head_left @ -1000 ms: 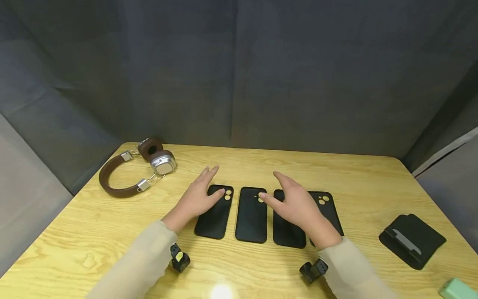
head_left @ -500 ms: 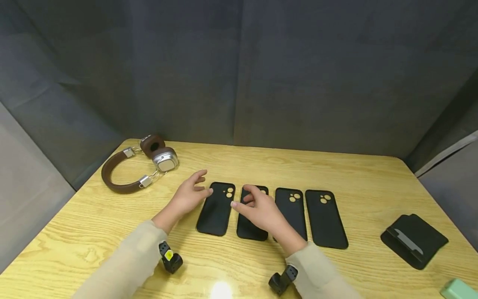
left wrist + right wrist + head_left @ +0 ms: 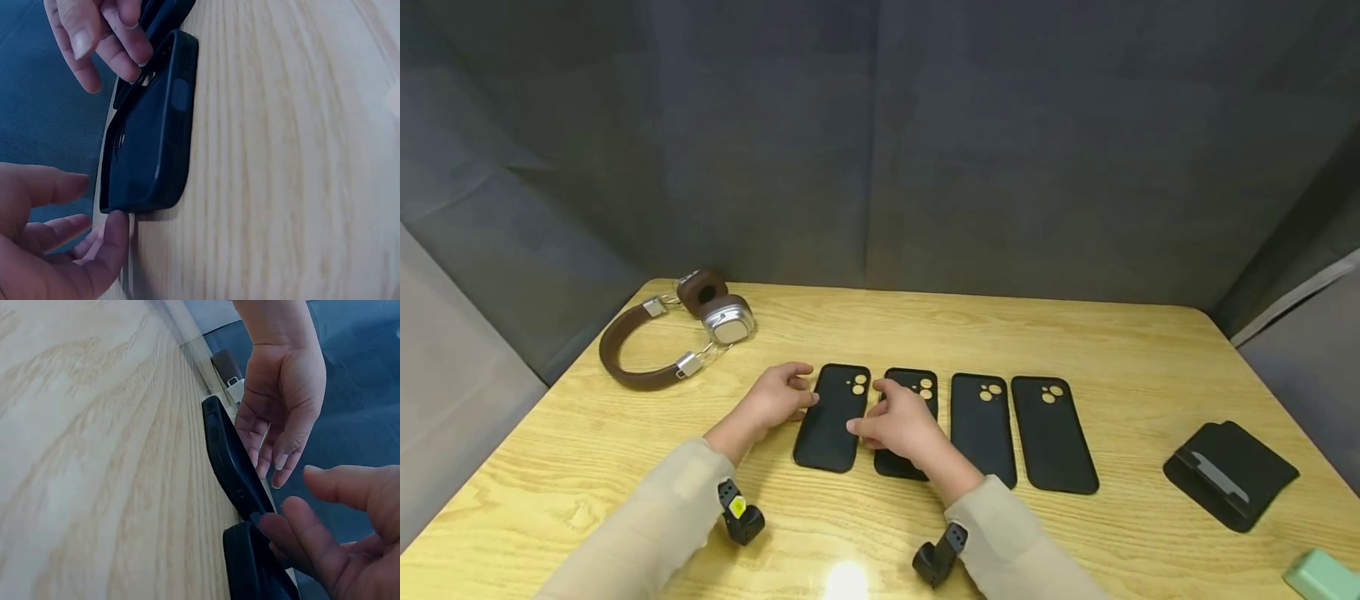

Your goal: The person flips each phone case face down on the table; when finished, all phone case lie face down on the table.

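Head view shows four black phone cases lying in a row on the wooden table. Both hands frame the leftmost phone case — the left hand sits at its left edge with fingers loosely bent, fingertips touching the edge, gripping nothing that I can tell. The right hand rests over the second phone case, its fingers relaxed and reaching to the right edge of the leftmost one. Left wrist view shows that case flat on the wood, a fingertip touching its end. Two more cases lie untouched to the right. Brown headphones sit at the far left corner — well apart from the row — and a black pouch at the right.
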Available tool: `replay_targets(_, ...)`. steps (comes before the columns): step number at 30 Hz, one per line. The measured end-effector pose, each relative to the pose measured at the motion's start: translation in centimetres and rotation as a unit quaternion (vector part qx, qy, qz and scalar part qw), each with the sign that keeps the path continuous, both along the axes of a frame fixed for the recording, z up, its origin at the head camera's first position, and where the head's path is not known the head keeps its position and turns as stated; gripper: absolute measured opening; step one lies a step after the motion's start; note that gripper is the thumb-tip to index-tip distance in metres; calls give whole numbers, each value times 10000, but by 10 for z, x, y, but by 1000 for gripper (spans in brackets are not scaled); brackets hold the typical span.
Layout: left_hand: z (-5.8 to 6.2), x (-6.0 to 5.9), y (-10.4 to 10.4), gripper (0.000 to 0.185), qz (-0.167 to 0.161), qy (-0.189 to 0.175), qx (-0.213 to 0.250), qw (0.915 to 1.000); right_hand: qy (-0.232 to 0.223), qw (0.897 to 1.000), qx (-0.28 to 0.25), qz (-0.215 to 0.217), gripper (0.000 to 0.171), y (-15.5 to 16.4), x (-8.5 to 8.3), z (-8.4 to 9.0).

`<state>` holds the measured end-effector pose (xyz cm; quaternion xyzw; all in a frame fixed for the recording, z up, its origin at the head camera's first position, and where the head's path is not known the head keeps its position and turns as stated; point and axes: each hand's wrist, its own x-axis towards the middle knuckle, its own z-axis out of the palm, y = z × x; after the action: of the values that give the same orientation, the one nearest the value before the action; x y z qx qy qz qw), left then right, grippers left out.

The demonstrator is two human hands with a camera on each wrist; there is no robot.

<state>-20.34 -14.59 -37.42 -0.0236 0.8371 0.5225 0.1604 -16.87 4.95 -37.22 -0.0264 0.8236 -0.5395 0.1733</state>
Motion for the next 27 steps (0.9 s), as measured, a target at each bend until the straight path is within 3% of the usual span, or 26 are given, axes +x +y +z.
replay_targets(5,-1,0,0,45,6,-78,-175,9998,-139,9998,104,-10,75,-4,-1,0)
replay_targets(14,-5,-1,2,35,111,-212,-261,9994,5,9990,446,13,71,-8,-5,-4)
replay_targets(22,-8,-2,-1,34,153,-271,-212,9993,116,9965,824,-43,66,-11,-5,-7)
replay_targets(27,-9,-2,-5,33,145,-239,-8,9996,108,9971,742,-150,65,-11,-4,-7)
